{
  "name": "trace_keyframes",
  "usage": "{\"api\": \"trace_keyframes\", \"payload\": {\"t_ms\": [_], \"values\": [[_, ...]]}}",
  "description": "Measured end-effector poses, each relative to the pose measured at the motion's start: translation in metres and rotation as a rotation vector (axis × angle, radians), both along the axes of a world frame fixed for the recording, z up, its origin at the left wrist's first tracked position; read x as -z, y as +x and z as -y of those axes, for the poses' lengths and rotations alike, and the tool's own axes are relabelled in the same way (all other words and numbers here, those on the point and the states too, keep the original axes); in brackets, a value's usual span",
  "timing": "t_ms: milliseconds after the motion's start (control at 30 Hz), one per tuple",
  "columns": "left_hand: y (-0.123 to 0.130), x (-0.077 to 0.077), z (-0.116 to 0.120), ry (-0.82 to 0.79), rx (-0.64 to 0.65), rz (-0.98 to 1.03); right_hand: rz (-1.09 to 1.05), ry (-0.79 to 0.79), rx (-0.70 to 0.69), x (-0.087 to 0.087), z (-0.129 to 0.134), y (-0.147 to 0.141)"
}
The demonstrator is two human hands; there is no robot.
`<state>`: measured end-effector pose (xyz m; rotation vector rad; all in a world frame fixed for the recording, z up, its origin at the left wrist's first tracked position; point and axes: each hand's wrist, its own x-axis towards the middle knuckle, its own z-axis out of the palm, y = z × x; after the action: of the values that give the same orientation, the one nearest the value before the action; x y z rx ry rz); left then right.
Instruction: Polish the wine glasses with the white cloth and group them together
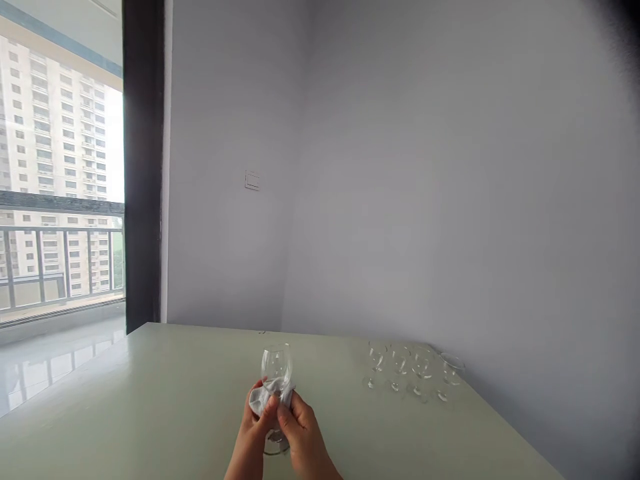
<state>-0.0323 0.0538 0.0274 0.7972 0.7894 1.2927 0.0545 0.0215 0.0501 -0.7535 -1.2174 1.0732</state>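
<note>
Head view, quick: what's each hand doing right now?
Left hand: closed on a white cloth wrapped around a wine glass.
Right hand: closed on the same cloth and glass.

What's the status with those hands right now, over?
Left hand, right hand both on a wine glass, gripping it through a white cloth. Four more wine glasses on the table, off to the right, apart from the hands.

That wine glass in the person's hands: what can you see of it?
The wine glass is clear, thin-looking glass, with a rounded bowl that looks empty, a stem and a round foot showing below the hands. It is upright. A white cloth covers its lower part, pressed there by the left hand and right hand.
</note>
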Motion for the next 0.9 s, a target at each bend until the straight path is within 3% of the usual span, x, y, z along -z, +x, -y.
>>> {"api": "trace_keyframes", "payload": {"t_ms": [167,300,433,600,900], "values": [[-0.010,-0.004,-0.003,0.006,0.081,-0.120,0.081,-0.147,-0.030,-0.003,-0.001,0.008],[-0.016,-0.012,0.000,0.000,0.255,-0.028,0.300,-0.198,0.068,-0.005,0.000,0.017],[-0.019,-0.019,0.005,0.009,0.417,0.062,0.330,-0.211,0.166,-0.006,0.001,0.016],[-0.020,-0.018,0.002,-0.001,0.287,0.110,0.366,-0.120,0.314,-0.003,0.004,0.007],[-0.026,-0.013,-0.012,0.095,0.112,-0.091,0.873,0.039,0.464,-0.008,0.011,0.015]]}}
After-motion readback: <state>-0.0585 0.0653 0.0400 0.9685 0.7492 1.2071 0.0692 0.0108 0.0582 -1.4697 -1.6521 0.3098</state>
